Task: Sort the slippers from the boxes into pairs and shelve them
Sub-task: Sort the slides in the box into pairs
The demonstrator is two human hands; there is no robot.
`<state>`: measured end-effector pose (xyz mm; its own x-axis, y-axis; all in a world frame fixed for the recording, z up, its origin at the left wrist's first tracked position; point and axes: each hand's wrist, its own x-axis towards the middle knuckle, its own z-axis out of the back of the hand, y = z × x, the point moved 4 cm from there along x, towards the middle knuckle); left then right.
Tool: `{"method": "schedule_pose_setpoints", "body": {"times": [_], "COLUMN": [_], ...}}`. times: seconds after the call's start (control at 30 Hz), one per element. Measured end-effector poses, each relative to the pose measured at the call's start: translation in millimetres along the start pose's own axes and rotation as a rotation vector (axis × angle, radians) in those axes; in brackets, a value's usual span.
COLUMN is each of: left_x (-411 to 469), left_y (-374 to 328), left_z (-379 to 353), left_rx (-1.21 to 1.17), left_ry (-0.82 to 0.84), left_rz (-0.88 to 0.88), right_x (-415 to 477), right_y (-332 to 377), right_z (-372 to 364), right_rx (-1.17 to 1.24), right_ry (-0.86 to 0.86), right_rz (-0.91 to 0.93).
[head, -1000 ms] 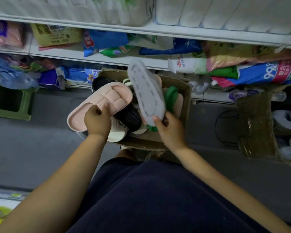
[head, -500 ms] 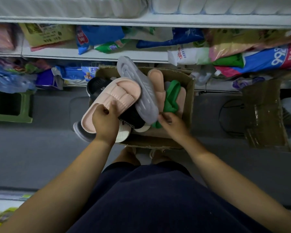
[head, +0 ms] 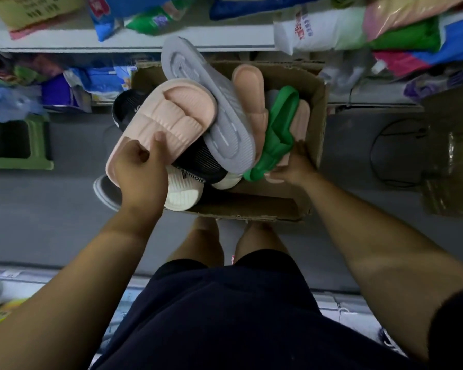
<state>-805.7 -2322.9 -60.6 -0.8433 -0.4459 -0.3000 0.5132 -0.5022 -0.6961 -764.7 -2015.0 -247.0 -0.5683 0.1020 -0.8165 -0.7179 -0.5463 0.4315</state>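
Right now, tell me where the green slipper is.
In the head view, the green slipper lies in the right side of the cardboard box, just right of a peach slipper, with its near end at the right hand.

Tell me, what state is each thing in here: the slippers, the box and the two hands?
cardboard box: open, full of loose slippers.
pink slipper: strap up, held at its heel end.
grey slipper: sole up, on top of the pile.
green slipper: on its edge in the box.
left hand: grips the pink slipper.
right hand: touches the green slipper; grip unclear.
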Motion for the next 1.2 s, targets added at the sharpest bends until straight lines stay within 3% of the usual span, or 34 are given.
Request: {"method": "schedule_pose_setpoints", "body": {"times": [0.07,0.2,0.4,0.53,0.67,0.8,0.93,1.2], "left_x": [2,8,12,6,8,6,-2,-21], "left_y": [0,4,4,-1,2,1,-2,5], "left_z": [-1,-4,-6,-10,-9,-10,-13,-14], "left_rx": [0.011,-0.029,-0.103,-0.133,-0.115,-0.119,-0.129,-0.188], "left_ry": [-0.025,-0.040,-0.037,0.005,-0.017,-0.002,0.064,0.073], "left_rz": [-0.009,0.027,0.051,0.023,0.011,-0.002,-0.012,0.015], "right_x": [5,3,-16,11,45,14,7,-65], "right_y": [-1,-8,-43,-50,-89,-55,-44,-21], "right_z": [-2,-31,-73,-83,-107,-88,-84,-67], "right_rx": [0.142,0.571,0.680,0.896,1.042,1.226,1.246,0.957], "right_ry": [-0.042,0.103,-0.230,-0.147,-0.158,-0.101,-0.206,-0.523], "right_rz": [-0.007,-0.124,-0.246,-0.434,-0.416,-0.437,-0.403,-0.280]}}
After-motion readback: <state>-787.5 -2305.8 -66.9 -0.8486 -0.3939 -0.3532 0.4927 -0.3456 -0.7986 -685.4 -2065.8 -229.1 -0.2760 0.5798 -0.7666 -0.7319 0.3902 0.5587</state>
